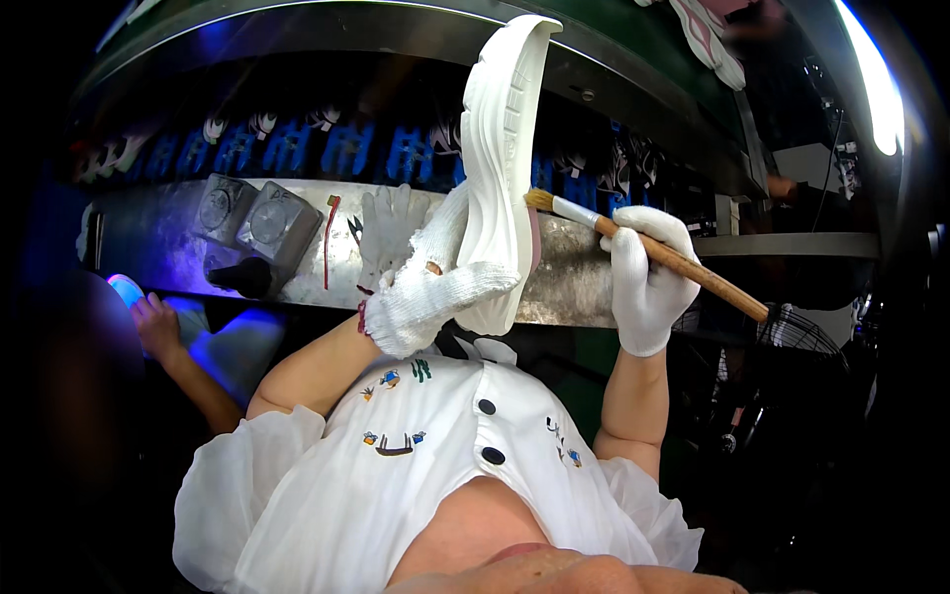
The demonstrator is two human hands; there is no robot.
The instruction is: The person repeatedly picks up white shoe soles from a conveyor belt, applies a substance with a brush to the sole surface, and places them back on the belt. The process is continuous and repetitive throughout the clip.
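A long metal bench (pixel 178 247) runs across the view under blue light, and behind it stands a row of dark shoes on blue holders (pixel 297 148). In front of the bench, the largest thing in hand is a white shoe sole (pixel 505 168), held upright and raised, its toe end reaching up toward the dark shelf overhead. The left hand (pixel 426 292), in a worn knitted white glove with a hole at the knuckle, is clenched around the sole's lower end, fingers wrapped across its face. The right hand (pixel 648 282), in a smoother white glove, is closed around the wooden handle of a brush (pixel 643 243); the brush slants up and to the left so that its bristle tip touches the sole's side edge about halfway up. On the bench lie two grey square boxes (pixel 252 218) side by side, a spare white glove (pixel 386 228) flat near the sole, and a thin red tool (pixel 330 238) between them. At the left, another person's bare hand (pixel 158 327) rests below the bench edge.
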